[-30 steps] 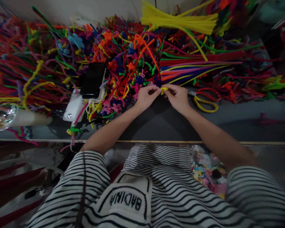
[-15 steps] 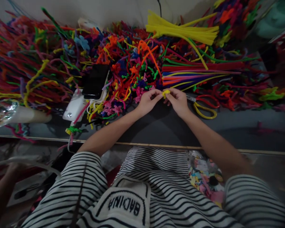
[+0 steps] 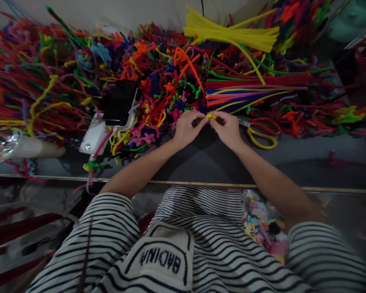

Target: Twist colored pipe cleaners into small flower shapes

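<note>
A small piece of yellow pipe cleaner [image 3: 211, 116], bent into a compact shape, is pinched between both hands above the dark table. My left hand [image 3: 186, 128] grips its left side between thumb and forefinger. From the right, my right hand [image 3: 227, 128] pinches the same piece, its fingertips partly hiding it. Just right of that hand lie scissors [image 3: 264, 132] with red and yellow handles. Behind the hands spreads a bundle of straight pipe cleaners [image 3: 247, 91] in several colours. A thick yellow bundle of pipe cleaners [image 3: 232, 34] rests farther back.
Heaps of twisted pipe cleaners [image 3: 24, 77] cover the back and left. A black phone [image 3: 120, 103] leans on them beside a white power bank [image 3: 93, 136] with a cable. A plastic-topped cup [image 3: 27, 145] lies at far left. The table's front edge [image 3: 201, 184] runs near my body.
The view has shifted slightly. Both hands stay together on the yellow pipe cleaner, with the fingers slightly repositioned. Another person's arm at the lower left has gone from view.
</note>
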The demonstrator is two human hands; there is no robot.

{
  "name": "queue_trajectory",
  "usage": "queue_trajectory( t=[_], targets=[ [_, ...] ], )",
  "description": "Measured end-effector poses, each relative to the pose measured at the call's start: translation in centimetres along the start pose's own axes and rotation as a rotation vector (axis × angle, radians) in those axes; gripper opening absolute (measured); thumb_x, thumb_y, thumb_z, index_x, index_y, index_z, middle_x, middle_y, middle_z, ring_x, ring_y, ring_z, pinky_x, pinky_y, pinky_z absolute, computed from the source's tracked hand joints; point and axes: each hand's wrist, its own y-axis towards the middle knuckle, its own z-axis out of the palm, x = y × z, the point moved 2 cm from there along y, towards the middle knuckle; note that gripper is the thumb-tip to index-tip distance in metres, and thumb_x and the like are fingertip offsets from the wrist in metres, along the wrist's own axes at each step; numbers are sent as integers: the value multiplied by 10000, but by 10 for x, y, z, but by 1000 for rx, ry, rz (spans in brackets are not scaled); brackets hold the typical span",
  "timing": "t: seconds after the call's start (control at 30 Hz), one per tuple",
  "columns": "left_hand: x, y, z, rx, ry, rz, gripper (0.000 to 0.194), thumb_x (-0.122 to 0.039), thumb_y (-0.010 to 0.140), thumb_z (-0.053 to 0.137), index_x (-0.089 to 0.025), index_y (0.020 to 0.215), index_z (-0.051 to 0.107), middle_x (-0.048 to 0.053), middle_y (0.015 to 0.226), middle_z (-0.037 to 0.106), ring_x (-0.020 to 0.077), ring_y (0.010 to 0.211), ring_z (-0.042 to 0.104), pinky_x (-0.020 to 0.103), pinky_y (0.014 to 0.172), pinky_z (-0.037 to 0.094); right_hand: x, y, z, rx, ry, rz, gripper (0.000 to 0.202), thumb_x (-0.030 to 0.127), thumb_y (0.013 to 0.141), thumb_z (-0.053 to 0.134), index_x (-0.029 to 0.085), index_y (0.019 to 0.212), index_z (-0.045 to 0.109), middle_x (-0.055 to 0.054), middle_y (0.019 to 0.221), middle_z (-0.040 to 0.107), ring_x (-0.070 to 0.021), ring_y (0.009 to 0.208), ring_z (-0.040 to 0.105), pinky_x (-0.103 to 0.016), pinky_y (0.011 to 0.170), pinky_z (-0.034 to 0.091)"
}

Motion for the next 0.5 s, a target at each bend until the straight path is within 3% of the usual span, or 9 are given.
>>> queue_trajectory(
  t=[0.13,0.33,0.5],
  targets=[
    [-1,1,0,-2,6,-2,362,-521,1013,615,-213,905,773,63,866,785,194,880,684,346,854,541,0,0,-1,25,-47,-27,538,724,927,630,224,993,817,-78,955,807,-202,730,721,-375,702,598],
    [3,1,3,19,-91,-116,367,-545,960,667,-198,879,755,54,850,764,170,813,651,308,766,518,3,1,-1,21,-136,-114,668,831,928,535,226,971,815,-100,975,804,-225,806,733,-388,742,591],
    [5,6,1,106,-176,-105,411,-575,976,632,-195,885,758,57,857,760,165,804,637,291,701,466,2,1,-3,38,-91,-50,686,862,885,564,226,985,802,-106,1031,808,-223,796,737,-374,710,592]
  ],
)
